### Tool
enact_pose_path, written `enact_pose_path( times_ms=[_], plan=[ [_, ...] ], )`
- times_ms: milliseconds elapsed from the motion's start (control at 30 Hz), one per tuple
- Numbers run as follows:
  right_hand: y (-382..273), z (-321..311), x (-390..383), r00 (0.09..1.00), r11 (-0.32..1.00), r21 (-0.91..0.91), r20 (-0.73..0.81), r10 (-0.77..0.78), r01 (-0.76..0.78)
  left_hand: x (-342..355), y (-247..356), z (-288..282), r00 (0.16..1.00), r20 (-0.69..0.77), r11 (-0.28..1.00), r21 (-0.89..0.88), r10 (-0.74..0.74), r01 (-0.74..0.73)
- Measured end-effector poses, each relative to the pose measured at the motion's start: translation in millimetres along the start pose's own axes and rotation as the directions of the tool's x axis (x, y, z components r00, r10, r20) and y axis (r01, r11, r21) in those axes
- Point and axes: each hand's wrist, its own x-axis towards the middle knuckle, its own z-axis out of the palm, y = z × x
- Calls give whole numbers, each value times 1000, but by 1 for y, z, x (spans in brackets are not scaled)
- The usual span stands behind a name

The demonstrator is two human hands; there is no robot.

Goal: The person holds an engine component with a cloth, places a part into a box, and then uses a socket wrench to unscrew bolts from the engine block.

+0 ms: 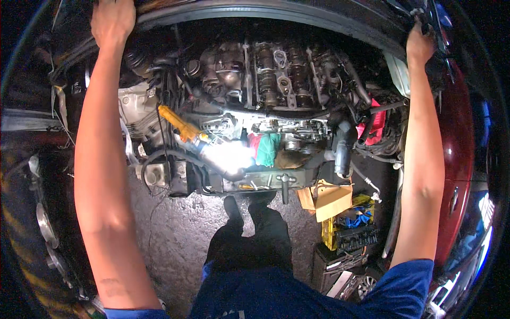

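Observation:
My left hand [114,18] is at the top left on a long dark panel edge [234,11] above the engine bay, its fingers partly out of the picture. My right hand [419,42] grips the same panel at the upper right, by a small dark fitting. Below lies a car engine with exposed camshafts [271,80]. A yellow work light [178,122] shines brightly low in the bay, beside a green cloth [267,149]. A red cloth [376,119] sits among hoses at the right.
Loose metal tools [285,183] lie on the front crossmember. Cardboard [332,199], a yellow crate [329,234] and a dark box lie lower right. My legs [228,239] stand on a grey floor [175,234]. A dark red car body [457,149] runs along the right.

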Motion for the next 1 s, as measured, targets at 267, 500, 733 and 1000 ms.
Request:
enact_pose_path(
  times_ms=[267,500,733,1000],
  plan=[
    [-19,-11,-11,998,993,101,37,52,-56,16,-29,4,998,3,987,148,63,-63],
    [-4,-2,-12,999,998,48,-7,40,-39,6,-15,10,998,-29,992,119,49,-45],
    [33,5,6,991,992,-5,-55,-125,125,17,-45,12,938,-42,916,232,344,-326],
    [54,9,30,957,954,-87,-10,-289,287,12,-47,13,903,-9,785,497,430,-369]
  ],
)
